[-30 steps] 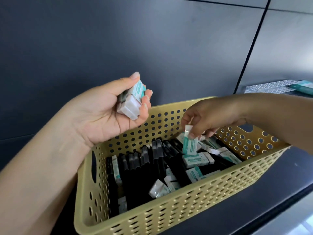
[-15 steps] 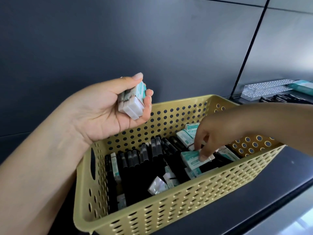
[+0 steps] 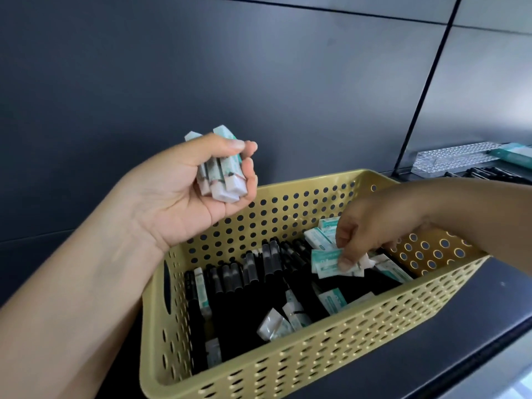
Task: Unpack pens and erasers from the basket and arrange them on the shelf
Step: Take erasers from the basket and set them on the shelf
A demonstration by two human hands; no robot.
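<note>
Many pens [image 3: 253, 272] in basket [image 3: 288, 367], tray [image 3: 454, 161] behind

The basket [image 3: 288, 367] is open on top, so a hand can drop straight in; its perforated walls block entry from the sides. Inside, black pens [image 3: 230, 280] fill the floor from 9 to 12 o'clock, and erasers [image 3: 331, 300] scatter from 1 to 6. The right hand [image 3: 371, 234] occupies the 2 o'clock corner.
</note>
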